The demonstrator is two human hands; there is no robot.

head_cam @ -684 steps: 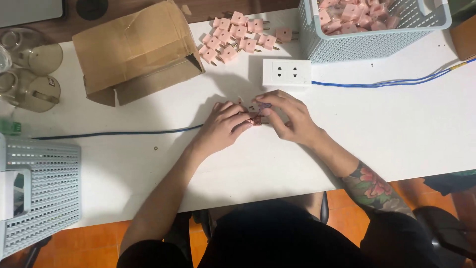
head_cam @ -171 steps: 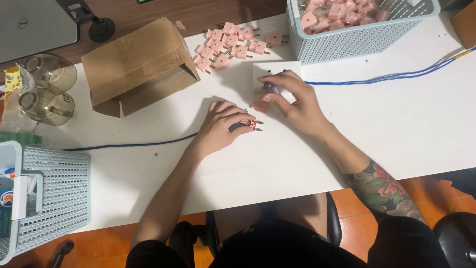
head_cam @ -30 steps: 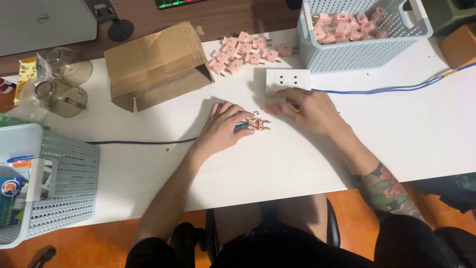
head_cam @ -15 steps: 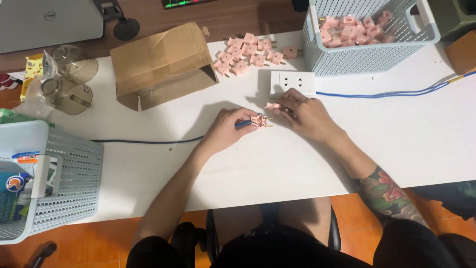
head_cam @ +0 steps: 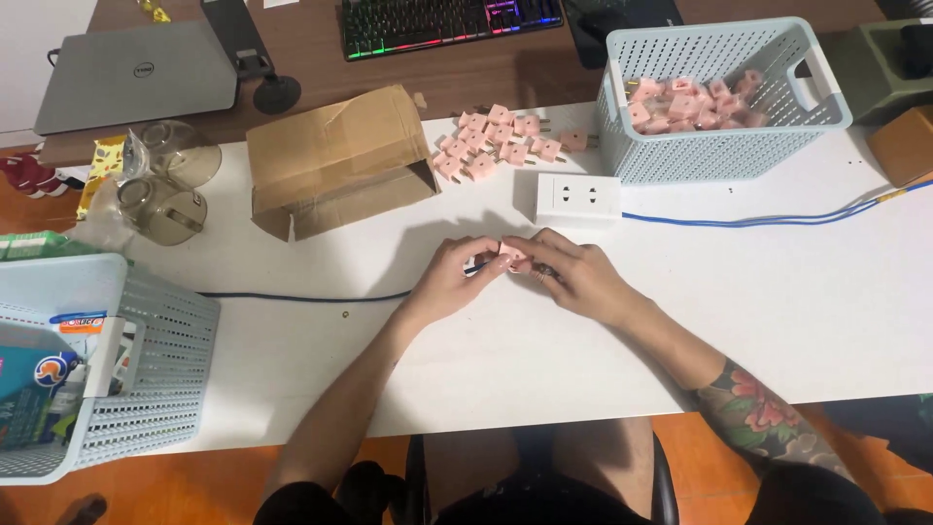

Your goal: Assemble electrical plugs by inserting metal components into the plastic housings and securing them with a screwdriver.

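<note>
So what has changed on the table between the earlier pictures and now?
The right hand drew back from the white socket block and met the left hand over a pink plug adapter. The adapter pile, cardboard box and basket stayed in place.

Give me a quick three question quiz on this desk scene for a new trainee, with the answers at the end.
1. True or false: both hands, left hand and right hand, meet at one pink plug adapter.
2. Where do loose pink adapters lie? A in the cardboard box; B on the white table beside that box.
3. What lies just behind the hands?

Key: 1 true. 2 B, the loose pile. 3 a white socket block.
</note>
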